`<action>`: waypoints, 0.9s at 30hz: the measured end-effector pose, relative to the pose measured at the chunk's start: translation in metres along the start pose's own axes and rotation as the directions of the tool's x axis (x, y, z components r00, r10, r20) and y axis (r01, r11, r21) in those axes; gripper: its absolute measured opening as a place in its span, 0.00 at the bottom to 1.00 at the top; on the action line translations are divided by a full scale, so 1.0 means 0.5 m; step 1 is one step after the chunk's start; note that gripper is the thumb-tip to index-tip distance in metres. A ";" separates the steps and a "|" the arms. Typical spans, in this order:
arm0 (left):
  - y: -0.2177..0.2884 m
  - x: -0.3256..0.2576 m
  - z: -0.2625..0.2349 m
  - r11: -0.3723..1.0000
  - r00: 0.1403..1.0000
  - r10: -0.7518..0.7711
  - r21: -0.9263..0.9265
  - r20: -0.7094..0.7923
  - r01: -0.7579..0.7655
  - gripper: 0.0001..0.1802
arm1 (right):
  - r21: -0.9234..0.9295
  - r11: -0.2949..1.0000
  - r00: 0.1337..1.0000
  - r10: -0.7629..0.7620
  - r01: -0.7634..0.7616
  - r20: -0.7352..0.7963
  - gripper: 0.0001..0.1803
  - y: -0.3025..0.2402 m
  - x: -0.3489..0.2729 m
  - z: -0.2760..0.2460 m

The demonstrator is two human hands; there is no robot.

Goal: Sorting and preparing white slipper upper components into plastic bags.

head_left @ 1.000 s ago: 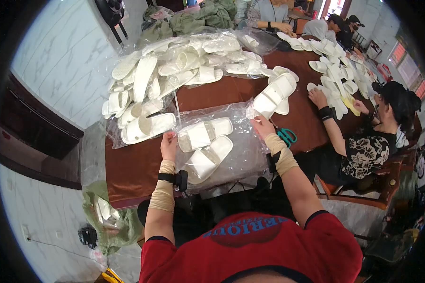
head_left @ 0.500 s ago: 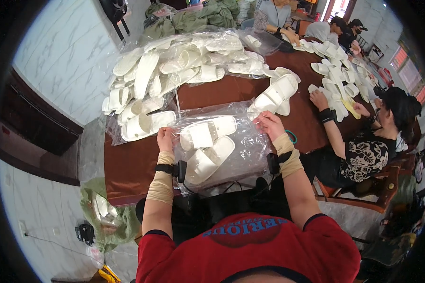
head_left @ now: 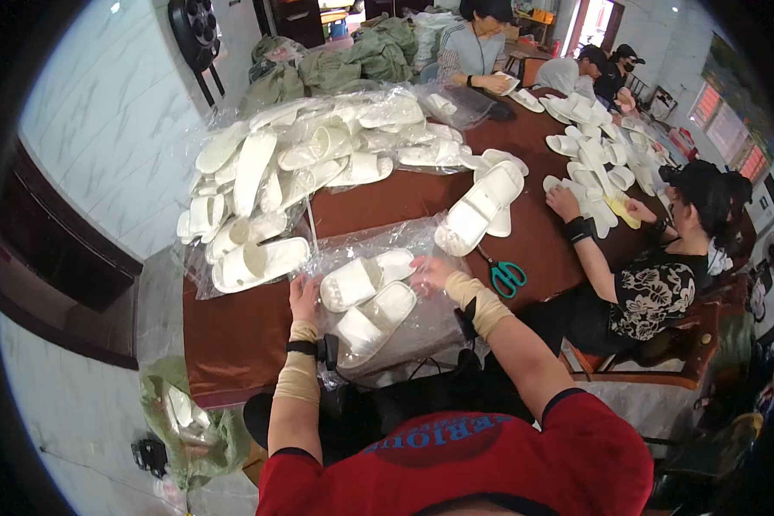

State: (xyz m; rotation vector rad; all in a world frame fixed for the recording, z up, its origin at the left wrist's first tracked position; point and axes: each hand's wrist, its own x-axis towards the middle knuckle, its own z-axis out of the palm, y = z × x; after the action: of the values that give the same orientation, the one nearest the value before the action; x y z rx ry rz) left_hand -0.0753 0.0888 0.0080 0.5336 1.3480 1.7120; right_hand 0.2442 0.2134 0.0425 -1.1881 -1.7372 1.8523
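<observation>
Clear bag (head_left: 434, 320): thin plastic, crinkled, glossy, catching light. White slippers (head_left: 377, 320) inside: smooth. Brown tablecloth (head_left: 353, 203): satiny cloth. Scissor handles (head_left: 498, 282): teal plastic. Wall (head_left: 103, 112): smooth, marble-veined.

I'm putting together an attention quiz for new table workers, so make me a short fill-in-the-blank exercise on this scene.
1. The person's shirt is mainly ____.
2. Between the left hand and the right hand lie ____ white slippers.
3. Of these hands, the ____ one is nearer the scissors.
4. The nearest green sack is on the person's ____ side.

Missing words: red; two; right; left.
</observation>
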 end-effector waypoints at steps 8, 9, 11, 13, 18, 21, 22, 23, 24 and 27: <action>-0.003 -0.005 0.010 0.998 0.998 0.059 0.030 -0.025 -0.058 0.17 | 0.213 0.957 0.925 0.110 -0.197 0.364 0.15 -0.036 -0.040 0.042; -0.004 -0.004 0.006 0.995 0.996 0.086 0.059 -0.018 -0.085 0.16 | 0.213 0.956 0.925 0.113 -0.200 0.364 0.15 -0.036 -0.044 0.044; -0.007 -0.005 0.021 0.994 0.995 0.101 0.033 -0.012 -0.100 0.16 | 0.215 0.951 0.954 0.165 -0.222 0.251 0.11 -0.032 -0.047 0.034; -0.012 -0.005 0.019 0.993 0.993 0.119 0.009 -0.016 -0.119 0.16 | -0.023 0.986 0.982 0.164 -0.163 0.093 0.14 -0.034 -0.047 0.044; -0.031 0.004 0.023 0.972 0.974 0.224 0.079 -0.017 -0.222 0.16 | -0.654 0.756 0.979 -0.104 -0.035 -0.173 0.22 -0.006 -0.014 0.074; -0.048 0.008 0.010 0.963 0.966 0.251 0.115 -0.064 -0.242 0.15 | -0.720 0.690 0.953 -0.162 -0.077 -0.256 0.25 -0.004 -0.011 0.096; -0.052 0.017 0.006 0.963 0.965 0.254 0.114 -0.067 -0.246 0.15 | -0.741 0.664 0.959 -0.132 -0.104 -0.253 0.27 -0.002 -0.007 0.095; -0.057 0.022 -0.012 0.940 0.957 0.287 0.206 -0.046 -0.272 0.16 | -0.760 0.637 0.965 -0.097 -0.127 -0.243 0.28 0.001 -0.008 0.102; -0.063 0.026 -0.027 0.908 0.948 0.316 0.296 -0.024 -0.295 0.16 | -0.762 0.637 0.968 -0.096 -0.119 -0.231 0.28 0.002 -0.010 0.096; -0.069 0.031 -0.008 0.887 0.929 0.368 0.316 -0.043 -0.337 0.17 | -0.401 0.915 0.999 0.024 -0.038 -0.039 0.27 0.003 -0.004 0.021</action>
State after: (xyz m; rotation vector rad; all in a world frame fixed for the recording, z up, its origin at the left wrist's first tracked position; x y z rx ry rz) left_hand -0.0741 0.1005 -0.0280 0.9262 1.6828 1.8475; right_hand 0.2379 0.2049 0.0406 -1.3885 -2.1601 1.5200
